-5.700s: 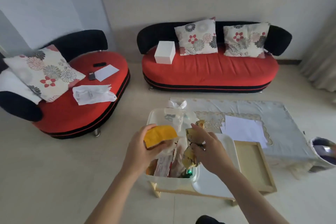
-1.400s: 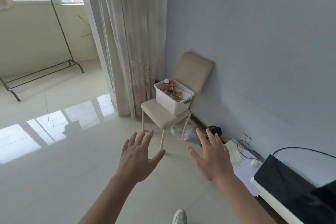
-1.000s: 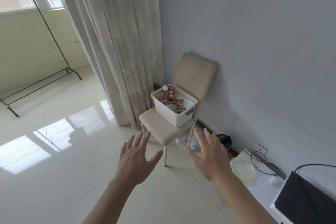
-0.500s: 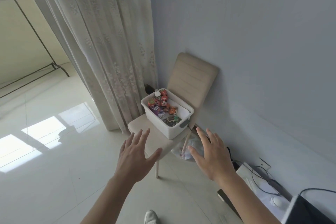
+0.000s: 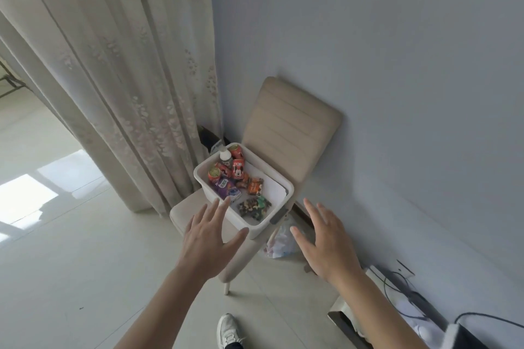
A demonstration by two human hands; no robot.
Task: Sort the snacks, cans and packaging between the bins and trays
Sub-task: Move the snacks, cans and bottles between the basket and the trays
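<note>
Our left hand (image 5: 208, 238) and right hand (image 5: 326, 244) hover empty by the white bin (image 5: 256, 231).
Right of the curtain (image 5: 113, 65), our left hand spreads flat before the bin, which holds cans (image 5: 237, 168) and snacks (image 5: 253, 207) on the beige chair (image 5: 289, 127); our right hand splays just beside it.

A beige padded chair (image 5: 289, 127) stands against the pale grey wall (image 5: 397, 65), in the corner just right of a long patterned cream curtain (image 5: 113, 79). A crumpled plastic bag (image 5: 279, 244) lies on the glossy tiled floor (image 5: 71, 263) beneath the chair. A white shoe (image 5: 228, 329) shows at the near edge. Black cables (image 5: 397, 289) trail along the wall at near right.
</note>
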